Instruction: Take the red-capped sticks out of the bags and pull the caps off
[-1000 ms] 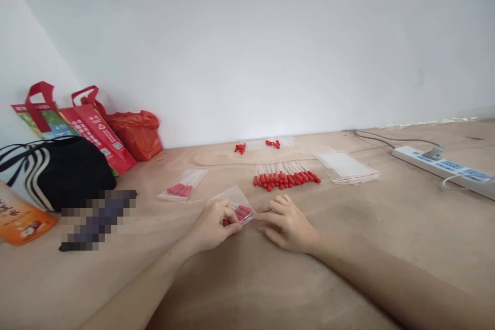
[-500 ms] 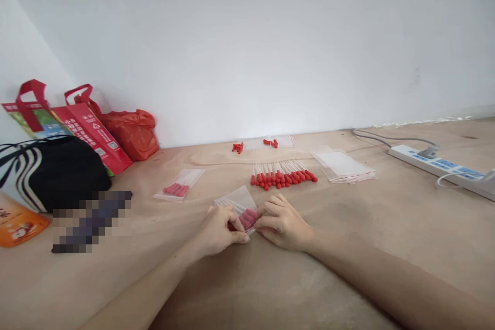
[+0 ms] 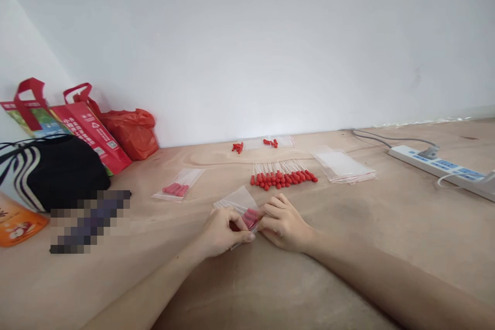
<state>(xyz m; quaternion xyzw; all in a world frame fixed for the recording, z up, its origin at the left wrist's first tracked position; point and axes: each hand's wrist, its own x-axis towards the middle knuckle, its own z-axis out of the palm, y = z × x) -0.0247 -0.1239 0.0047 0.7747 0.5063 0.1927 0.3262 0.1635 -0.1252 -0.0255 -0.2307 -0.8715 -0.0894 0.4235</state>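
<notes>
Close in front of me, a clear zip bag (image 3: 243, 198) holds several white sticks with red tips. My left hand (image 3: 226, 229) is closed on the bag's near left edge, thumb pointing right. My right hand (image 3: 284, 224) pinches its near right corner, with fingertips close to the left thumb. The fingers cover part of the bag's opening. Just beyond lies a row of loose red-tipped sticks (image 3: 284, 178), heads toward me. A second filled zip bag (image 3: 178, 185) lies flat to the left. To the right rests a stack of clear zip bags (image 3: 344, 165).
Small red pieces (image 3: 237, 147) and more clear bags (image 3: 284, 141) lie near the wall. A white power strip (image 3: 441, 165) with cables is at the right. At the left stand a red shopping bag (image 3: 93, 131), a black striped bag (image 3: 69, 172) and an orange package (image 3: 21, 224).
My left hand has slid slightly right along the bag's near edge, its thumb now closer to my right fingers. The bag has tilted a little; my right hand has barely moved.
</notes>
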